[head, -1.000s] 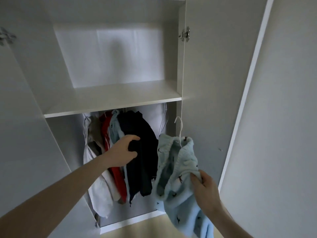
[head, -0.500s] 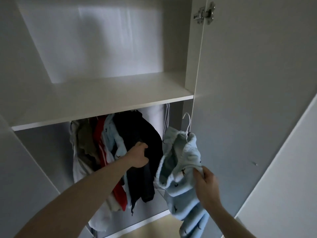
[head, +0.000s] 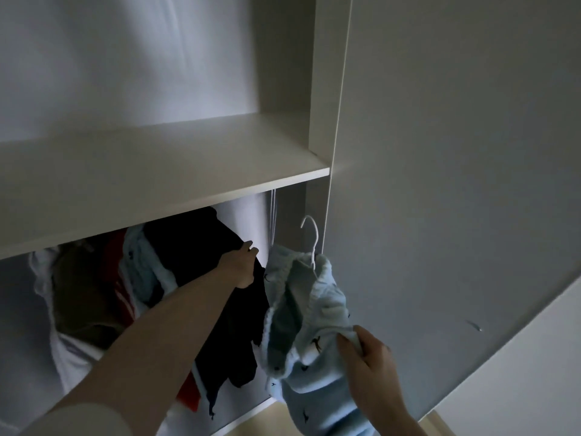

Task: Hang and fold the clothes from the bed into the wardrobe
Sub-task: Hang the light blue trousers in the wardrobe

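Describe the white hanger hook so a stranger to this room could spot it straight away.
Start at the wardrobe shelf and drop to the hanging space under its right end, beside the open door. There the right hand holds a pale blue garment, and the white hanger hook pokes out of its top. Unlike the hangers of the clothes to the left, it hangs on nothing.

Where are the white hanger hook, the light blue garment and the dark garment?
white hanger hook [head: 312,235]: head view, on the curved wire.
light blue garment [head: 317,313]: head view, on its bunched upper folds.
dark garment [head: 201,247]: head view, on its upper part.
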A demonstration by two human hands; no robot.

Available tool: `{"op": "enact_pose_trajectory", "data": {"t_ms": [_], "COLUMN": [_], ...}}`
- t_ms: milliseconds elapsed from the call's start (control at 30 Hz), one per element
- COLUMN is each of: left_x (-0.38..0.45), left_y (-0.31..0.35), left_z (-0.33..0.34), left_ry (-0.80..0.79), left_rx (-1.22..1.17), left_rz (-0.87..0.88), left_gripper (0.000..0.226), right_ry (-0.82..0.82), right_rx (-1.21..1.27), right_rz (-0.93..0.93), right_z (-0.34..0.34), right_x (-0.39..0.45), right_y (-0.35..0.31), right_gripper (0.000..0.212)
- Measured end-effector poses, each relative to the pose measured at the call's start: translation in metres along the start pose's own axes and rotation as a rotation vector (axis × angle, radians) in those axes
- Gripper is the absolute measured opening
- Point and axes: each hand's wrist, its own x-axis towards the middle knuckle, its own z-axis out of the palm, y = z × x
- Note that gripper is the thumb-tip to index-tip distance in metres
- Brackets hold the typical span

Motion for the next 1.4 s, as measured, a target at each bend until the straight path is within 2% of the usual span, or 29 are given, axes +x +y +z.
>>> {"op": "enact_pose_trajectory", "data": {"t_ms": [100, 267, 367, 533, 667, 900, 1000, 1400], "left_x": [0.028, 0.041, 0.031, 0.004, -0.010, -0.021, -0.021, -0.006], "left_y": [-0.004, -0.026, -0.045, -0.083, -0.098, -0.100, -0.103, -0.098], "left_z": [0.008, 0.028, 0.040, 0.051, 0.052, 0.049, 0.048, 0.056], "left_ry": [-0.005, 0.007, 0.013, -0.056, -0.054, -0.007, 0.024, 0.017], "left_rx": [0.086, 0.139, 0.132, 0.313, 0.361, 0.345, 0.322, 0.308], "left_rz": [-0.006, 0.001, 0.014, 0.057, 0.097, 0.098, 0.092, 0.055], "left_gripper": [0.074, 0.027, 0.019, 0.026, 0.030, 0.026, 0.025, 0.024], "right_ry": [-0.046, -0.081, -0.087, -0.084, -0.084, -0.045, -0.036, -0.042], "right_rx": [-0.020, -0.057, -0.085, -0.071, -0.038, -0.093, -0.102, -0.200], "right_rz": [-0.023, -0.017, 0.008, 0.028, 0.052, 0.078, 0.075, -0.066], "right_z": [-0.004, 0.002, 0.016, 0.063, 0.110, 0.168, 0.182, 0.236], "right_x": [0.011, 0.026, 0.035, 0.053, 0.073, 0.125, 0.145, 0.217], "right_y": [-0.003, -0.011, -0.017, -0.025, -0.032, -0.049, -0.051, -0.077], "right_gripper": [0.017, 0.022, 0.024, 0.028, 0.033, 0.036, 0.030, 0.023]}}
